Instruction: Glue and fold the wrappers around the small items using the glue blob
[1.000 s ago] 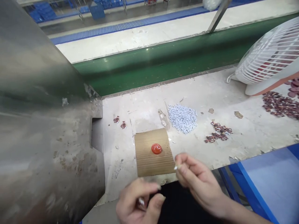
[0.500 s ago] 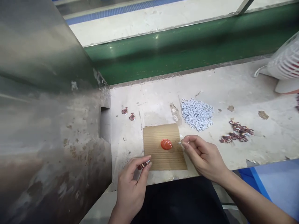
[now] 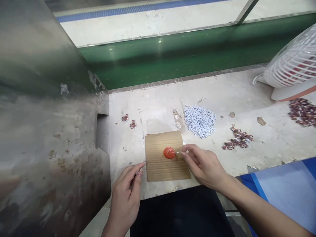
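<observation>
R hand (image 3: 204, 166) has its grip closed to a fine pinch, thumb + forefinger, w/ a small white piece (image 3: 178, 152) held by one end. That piece is over the R part of the cardboard (image 3: 159, 172), right by the edge of the red blob (image 3: 169, 152); can't tell if the tip touches it. L hand (image 3: 125, 194) is just left of the cardboard, grip pinched nearly shut on a small dark bit (image 3: 137, 172), mostly hidden by fingers.

To do the dip well, I'd say: hold the piece at its far end, touch just the tip to the blob's rim, keep fingertips out of the wet stuff & take only a dab, as too much could smear.

White piece's long axis runs approx. side to side, free end pointing L at the blob, away from the R palm. Dark bit's axis: can't tell, too covered.
</observation>
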### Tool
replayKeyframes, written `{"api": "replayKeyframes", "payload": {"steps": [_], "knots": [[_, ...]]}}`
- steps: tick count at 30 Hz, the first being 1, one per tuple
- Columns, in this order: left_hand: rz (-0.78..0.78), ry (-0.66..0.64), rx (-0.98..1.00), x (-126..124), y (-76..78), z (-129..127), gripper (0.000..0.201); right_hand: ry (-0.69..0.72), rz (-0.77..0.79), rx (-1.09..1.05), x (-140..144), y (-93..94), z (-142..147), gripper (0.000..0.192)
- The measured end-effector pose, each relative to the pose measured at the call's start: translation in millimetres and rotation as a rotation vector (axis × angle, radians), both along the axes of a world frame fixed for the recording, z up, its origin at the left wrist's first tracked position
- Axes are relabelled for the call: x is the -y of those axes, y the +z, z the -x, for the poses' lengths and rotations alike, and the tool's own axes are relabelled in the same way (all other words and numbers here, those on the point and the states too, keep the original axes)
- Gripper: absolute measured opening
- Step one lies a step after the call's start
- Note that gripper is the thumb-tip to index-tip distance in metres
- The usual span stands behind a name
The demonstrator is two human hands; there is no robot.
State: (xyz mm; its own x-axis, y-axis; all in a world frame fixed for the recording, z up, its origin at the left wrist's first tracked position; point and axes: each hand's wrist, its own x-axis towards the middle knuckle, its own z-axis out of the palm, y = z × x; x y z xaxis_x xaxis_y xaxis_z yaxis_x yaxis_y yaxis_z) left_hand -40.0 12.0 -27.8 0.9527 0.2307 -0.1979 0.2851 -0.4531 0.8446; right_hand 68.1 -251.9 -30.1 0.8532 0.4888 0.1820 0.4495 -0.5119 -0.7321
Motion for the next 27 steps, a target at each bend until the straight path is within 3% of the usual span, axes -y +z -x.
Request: {"api": "replayKeyframes", "payload": {"steps": [7, 20, 27], "knots": [[0.081, -0.062, -0.134, -4.1, 8.4, 1.2, 0.045, 0.032, 0.05, 0.043, 0.5, -3.0, -0.9, 0.008], [0.123, 0.15, 0.084, -7.0, 0.5, 4.1, 0.006, 0.025, 0.073, 0.03, 0.3, -1.1, 1.1, 0.007], [0.16, 0.131, 0.164, -8.5, 7.2, -1.4, 0.013, -0.076, 0.012, 0.003, 2.4, 3.7, 1.4, 0.011]]}}
